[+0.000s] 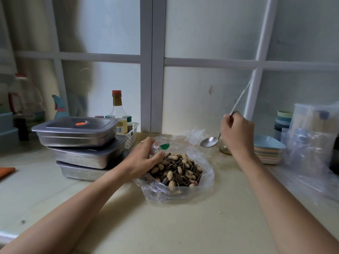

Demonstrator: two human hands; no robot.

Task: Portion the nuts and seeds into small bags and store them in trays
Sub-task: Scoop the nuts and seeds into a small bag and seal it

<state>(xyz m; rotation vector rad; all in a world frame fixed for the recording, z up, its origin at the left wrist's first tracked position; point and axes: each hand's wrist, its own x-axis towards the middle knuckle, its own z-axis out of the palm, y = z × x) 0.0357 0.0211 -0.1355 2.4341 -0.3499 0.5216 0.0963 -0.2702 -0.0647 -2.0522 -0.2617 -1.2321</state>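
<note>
Looks down from head height on a pale counter [165, 226] set against a frosted window with white bars. At centre, a large plastic bag [183, 197] of clear film, mouth spread open, lying on the counter and holding a heap of nuts and seeds [178, 171] (pale peanuts mixed with striped sunflower seeds). Left hand [143, 158] at the far-left rim of that bag, fingers curled round a small bag [162, 146] of clear plastic marked with a red strip and a green patch, thumb touching the heap. Right hand [236, 132] raised behind and to the right of the heap, fingers pinched tight on a thin pale strand [242, 94] stretched up and to the right toward a window bar (string or band, cannot tell which). Just left of that wrist, a metal spoon [209, 142] lying bowl-up on the counter beside some crumpled clear film. To the left of the left hand, three metal trays [77, 140] stacked one on another, each under a grey lid. Behind the stack, a white basket [131, 136] of small jars and a clear bottle [117, 107] with a red cap. To the right, a stack of pastel plates [267, 149], stacked cups [283, 121] behind it, and loose clear bags [311, 143] at the edge.
</note>
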